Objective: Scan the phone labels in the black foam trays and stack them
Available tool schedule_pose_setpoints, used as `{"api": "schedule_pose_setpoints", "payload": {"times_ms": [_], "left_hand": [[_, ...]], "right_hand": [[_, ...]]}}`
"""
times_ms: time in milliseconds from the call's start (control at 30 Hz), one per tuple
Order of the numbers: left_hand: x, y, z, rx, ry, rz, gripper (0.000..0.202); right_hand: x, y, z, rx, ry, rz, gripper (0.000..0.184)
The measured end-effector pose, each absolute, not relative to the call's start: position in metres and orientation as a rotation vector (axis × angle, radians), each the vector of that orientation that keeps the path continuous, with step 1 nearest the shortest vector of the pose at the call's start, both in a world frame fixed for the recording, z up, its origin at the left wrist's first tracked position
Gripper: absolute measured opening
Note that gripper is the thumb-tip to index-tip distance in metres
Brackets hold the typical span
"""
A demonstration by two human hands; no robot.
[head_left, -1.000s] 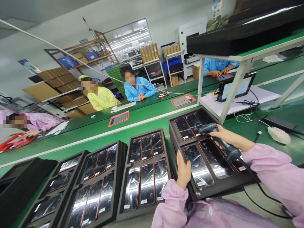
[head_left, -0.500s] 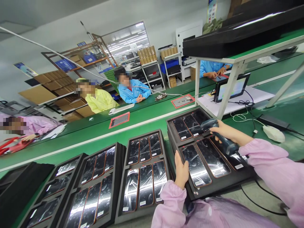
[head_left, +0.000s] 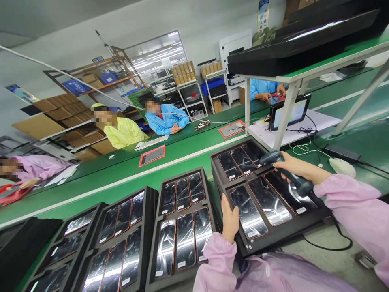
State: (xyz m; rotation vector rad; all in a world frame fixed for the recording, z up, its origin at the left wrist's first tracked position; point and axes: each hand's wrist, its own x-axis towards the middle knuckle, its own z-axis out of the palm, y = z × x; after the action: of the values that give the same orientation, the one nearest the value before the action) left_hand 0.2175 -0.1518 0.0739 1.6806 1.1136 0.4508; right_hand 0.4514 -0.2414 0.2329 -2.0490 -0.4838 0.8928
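- The right hand (head_left: 290,165) has its grip clamped round the handle of a dark scanner (head_left: 284,172), whose head sits over the far part of the tray on the right
- The scanner's cable (head_left: 330,243) trails off to the near right across the worktop (head_left: 188,156)
- The left hand (head_left: 230,221) lies on the near left edge of the same black tray (head_left: 273,239), thumb on top and fingers curled against its side, so its grip is closed on the tray
- That tray sits on top of a stack, near and right of centre, and holds glossy phone screens (head_left: 247,211) in two rows, each with a small white label
- More trays of screens (head_left: 182,227) lie side by side to the left along the near edge
- A small monitor (head_left: 290,112) stands under a white frame at the far right
- Across the green worktop sit people in yellow (head_left: 124,133) and blue (head_left: 165,119) coats
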Motion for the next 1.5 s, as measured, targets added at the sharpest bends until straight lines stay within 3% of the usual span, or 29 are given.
{"api": "schedule_pose_setpoints", "payload": {"times_ms": [400, 700, 933, 1500], "left_hand": [[0.217, -0.152, 0.069, 1.701, 1.128, 0.471, 0.072], [0.216, -0.152, 0.072, 1.722, 1.115, 0.471, 0.073], [0.217, -0.152, 0.067, 1.726, 1.088, 0.502, 0.073], [0.219, -0.153, 0.072, 1.729, 1.032, 0.512, 0.073]], "right_hand": [[0.402, -0.394, 0.212, -2.117, -0.244, 1.076, 0.101], [0.384, -0.394, 0.228, -2.279, -0.232, 1.042, 0.113], [0.355, -0.394, 0.237, -2.258, -0.299, 0.852, 0.089], [0.313, -0.365, 0.233, -2.073, -0.274, 1.0, 0.088]]}}
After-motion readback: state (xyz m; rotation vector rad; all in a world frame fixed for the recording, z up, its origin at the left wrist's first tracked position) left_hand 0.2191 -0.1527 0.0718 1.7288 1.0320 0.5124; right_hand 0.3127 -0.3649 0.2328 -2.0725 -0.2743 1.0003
